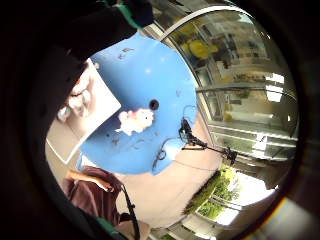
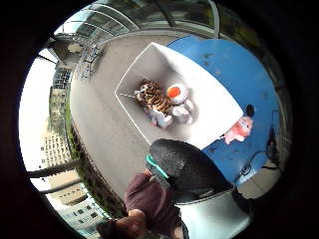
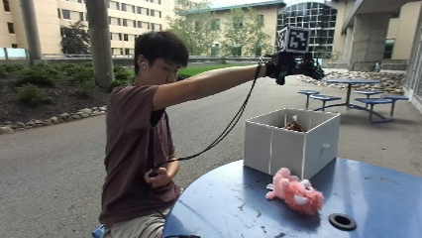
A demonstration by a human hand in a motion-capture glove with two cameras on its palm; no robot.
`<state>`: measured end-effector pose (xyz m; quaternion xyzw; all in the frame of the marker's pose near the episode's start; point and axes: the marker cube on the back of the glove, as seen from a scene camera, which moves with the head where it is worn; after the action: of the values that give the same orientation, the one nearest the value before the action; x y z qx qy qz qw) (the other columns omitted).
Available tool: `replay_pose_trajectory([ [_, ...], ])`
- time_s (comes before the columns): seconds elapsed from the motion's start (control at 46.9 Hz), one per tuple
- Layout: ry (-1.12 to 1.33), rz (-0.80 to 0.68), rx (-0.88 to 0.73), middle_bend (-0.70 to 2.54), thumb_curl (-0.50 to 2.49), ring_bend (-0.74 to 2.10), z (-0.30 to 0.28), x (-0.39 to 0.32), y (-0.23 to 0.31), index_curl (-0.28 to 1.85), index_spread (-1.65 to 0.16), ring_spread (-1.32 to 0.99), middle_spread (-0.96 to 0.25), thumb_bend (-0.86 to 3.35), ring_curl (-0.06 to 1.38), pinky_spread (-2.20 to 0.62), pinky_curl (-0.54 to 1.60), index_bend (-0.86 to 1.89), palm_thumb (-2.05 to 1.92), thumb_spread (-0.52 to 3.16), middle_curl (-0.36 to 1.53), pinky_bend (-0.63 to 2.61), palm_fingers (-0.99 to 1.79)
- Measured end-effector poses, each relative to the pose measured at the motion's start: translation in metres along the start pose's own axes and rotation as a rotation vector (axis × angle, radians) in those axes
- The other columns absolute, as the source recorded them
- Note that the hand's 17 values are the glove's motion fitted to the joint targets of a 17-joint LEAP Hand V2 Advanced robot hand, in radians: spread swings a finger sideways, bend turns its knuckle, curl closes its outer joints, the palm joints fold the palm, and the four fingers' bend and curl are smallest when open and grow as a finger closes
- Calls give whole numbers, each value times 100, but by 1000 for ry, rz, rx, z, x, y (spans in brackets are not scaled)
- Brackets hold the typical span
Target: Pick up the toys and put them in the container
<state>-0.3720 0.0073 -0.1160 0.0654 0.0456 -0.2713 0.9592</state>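
Two toys, tiger (image 2: 153,97) incl., in box (image 3: 272,144); pink plush (image 3: 295,192) left on table (image 3: 382,198), well below right hand (image 3: 293,64); fingers' state unclear.

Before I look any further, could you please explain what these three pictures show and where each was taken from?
There is no robot here: a person sits at a round blue table outdoors, wearing a black glove on the right hand. The two round pictures come from small cameras on that palm, looking down; the third is from a camera beside the table. The hand is raised high above a white box, and I cannot see what its fingers are doing. Inside the box lie a striped tiger toy and a white toy with an orange spot. A pink plush toy lies on the table beside the box.
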Motion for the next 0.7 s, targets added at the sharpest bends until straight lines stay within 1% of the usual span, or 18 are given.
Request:
replay_pose_trajectory([
  [0.085, 44, 59, -2, 16, 49, 59, 2, 50, 29, 23, -17, -4, -1, -5, 37, 3, 40, 6, -5, 105, 36, 94, -24],
  [0.213, -12, 148, 10, 17, 44, 61, 4, 77, 47, 21, -17, -5, -1, -5, 37, 3, 38, 6, -5, 107, 36, 89, -19],
  [0.277, -4, 151, 5, 17, 43, 61, 13, 97, 58, 20, -17, -5, -2, -5, 37, 3, 37, 7, -4, 108, 35, 87, -18],
  [0.405, -27, 92, -10, 17, 40, 62, 41, 132, 78, 19, -18, -6, -2, -4, 37, 3, 36, 8, -3, 110, 35, 86, -17],
  [0.533, -26, 29, -65, 17, 38, 59, 101, 162, 85, 18, -18, -7, -4, -4, 36, 3, 36, 9, -3, 111, 34, 85, -18],
  [0.704, -56, -76, -154, 15, 36, 51, 197, 171, 69, 17, -19, -5, -3, -3, 34, 3, 36, 7, -1, 112, 33, 84, -25],
])
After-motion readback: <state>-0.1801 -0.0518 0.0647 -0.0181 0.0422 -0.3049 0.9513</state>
